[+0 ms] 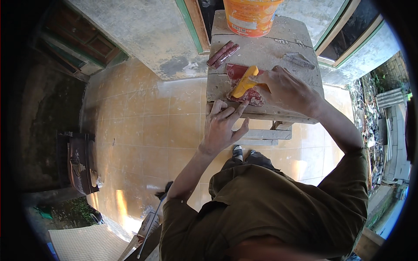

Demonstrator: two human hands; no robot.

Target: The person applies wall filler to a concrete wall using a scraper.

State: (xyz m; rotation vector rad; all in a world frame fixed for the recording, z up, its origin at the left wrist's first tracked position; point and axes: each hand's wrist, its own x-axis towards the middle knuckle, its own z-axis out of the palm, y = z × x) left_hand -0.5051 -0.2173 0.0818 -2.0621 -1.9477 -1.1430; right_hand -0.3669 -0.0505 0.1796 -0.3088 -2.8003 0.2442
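Note:
My right hand (283, 87) is closed on a yellow tool (245, 81) shaped like a scraper handle; its working edge cannot be made out. The tool lies slantwise over a flat dark red piece (236, 71) on the wooden table. Pale smears and crumbs mark the near part of that piece. At the table's near left edge, my left hand (222, 126) has its fingers apart. Its index fingertip reaches the near edge of the red piece, and no object is held in it. Both hands look dusty.
Two dark red strips (223, 55) lie at the left of the dusty table (265, 50). A flat grey scrap (299, 60) rests at the right, and an orange bucket (251, 17) stands at the back. Walls with window frames rise behind; a dark chair-like object (78, 163) stands left.

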